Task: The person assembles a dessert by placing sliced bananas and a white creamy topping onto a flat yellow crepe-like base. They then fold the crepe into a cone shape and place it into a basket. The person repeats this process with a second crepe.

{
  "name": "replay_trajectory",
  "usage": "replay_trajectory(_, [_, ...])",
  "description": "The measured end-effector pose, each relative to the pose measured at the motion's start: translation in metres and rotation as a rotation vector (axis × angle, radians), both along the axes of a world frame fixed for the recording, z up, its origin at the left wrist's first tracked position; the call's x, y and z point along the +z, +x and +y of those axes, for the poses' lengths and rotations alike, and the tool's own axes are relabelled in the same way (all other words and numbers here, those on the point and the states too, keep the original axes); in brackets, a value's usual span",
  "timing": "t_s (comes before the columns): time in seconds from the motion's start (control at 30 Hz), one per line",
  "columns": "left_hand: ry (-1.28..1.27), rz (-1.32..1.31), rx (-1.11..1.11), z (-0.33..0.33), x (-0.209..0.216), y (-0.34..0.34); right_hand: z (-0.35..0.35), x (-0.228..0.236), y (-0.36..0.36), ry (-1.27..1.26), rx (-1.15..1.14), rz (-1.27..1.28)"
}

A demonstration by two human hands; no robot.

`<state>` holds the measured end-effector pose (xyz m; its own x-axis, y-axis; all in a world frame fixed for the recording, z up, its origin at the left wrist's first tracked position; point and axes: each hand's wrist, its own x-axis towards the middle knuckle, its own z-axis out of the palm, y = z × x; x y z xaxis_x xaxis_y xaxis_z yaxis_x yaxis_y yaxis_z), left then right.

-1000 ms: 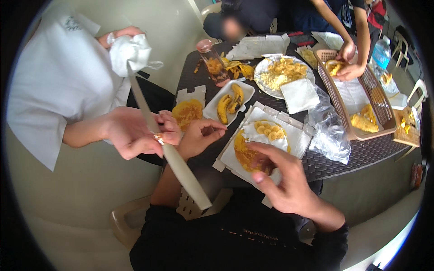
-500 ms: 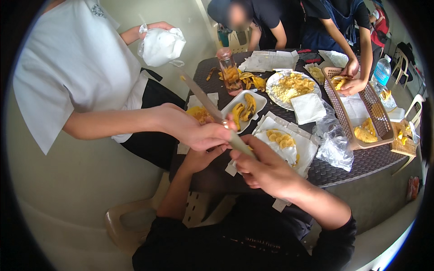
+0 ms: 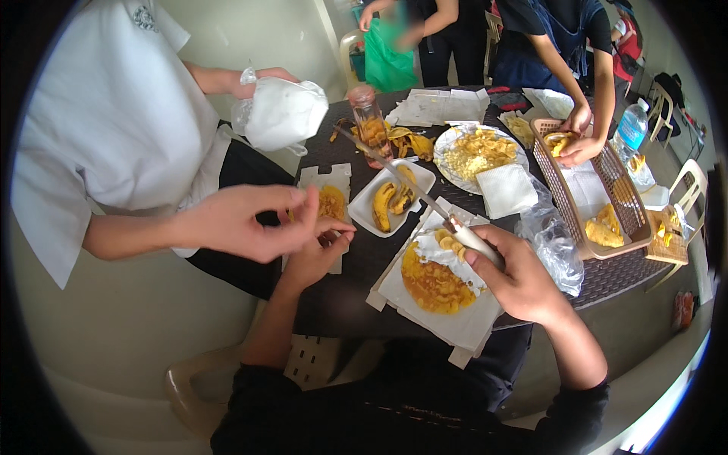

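Knife (image 3: 455,225) in hand, the person seems to be making ready to cut the pancake (image 3: 440,287), which lies with its banana slices (image 3: 450,244) on paper (image 3: 470,327) at the table's (image 3: 341,303) near edge; I'd judge that calls for lowering the tip and steadying the paper. The right hand (image 3: 523,277) is clamped round the handle. Well apart, the left hand (image 3: 322,250) curls loosely, half open, by the left edge, near a co-worker's hand (image 3: 262,220); I see nothing in it.

No text is legible. A blue label (image 3: 629,133) is on the bottle (image 3: 632,125), far right. Blurred lettering (image 3: 431,414) marks the near black shirt (image 3: 341,421); an indistinct emblem (image 3: 145,18) marks the left white shirt (image 3: 114,106).
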<state>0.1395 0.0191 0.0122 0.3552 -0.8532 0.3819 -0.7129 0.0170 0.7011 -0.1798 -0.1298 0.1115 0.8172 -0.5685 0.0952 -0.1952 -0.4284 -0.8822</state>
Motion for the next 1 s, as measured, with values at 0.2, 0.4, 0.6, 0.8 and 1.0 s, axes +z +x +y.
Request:
replay_trajectory(0.2, [-0.080,-0.206,0.012,0.016,0.050,-0.042,-0.007,-0.008,-0.001,-0.168,-0.099,-0.038])
replay_trajectory(0.4, [-0.204,-0.381,-0.006,0.014,0.069,-0.059,-0.017,-0.036,-0.005,-0.314,-0.147,-0.111])
replay_trajectory(0.6, [-0.360,-0.687,0.063,-0.015,0.086,-0.045,-0.022,-0.055,-0.004,-0.415,-0.180,-0.132])
replay_trajectory(0.8, [-0.439,-0.977,0.118,-0.039,0.104,-0.031,-0.027,-0.062,0.004,-0.457,-0.182,-0.137])
replay_trajectory(1.0, [-0.323,-1.233,0.208,-0.060,0.138,-0.021,-0.029,-0.073,0.018,-0.459,-0.188,-0.218])
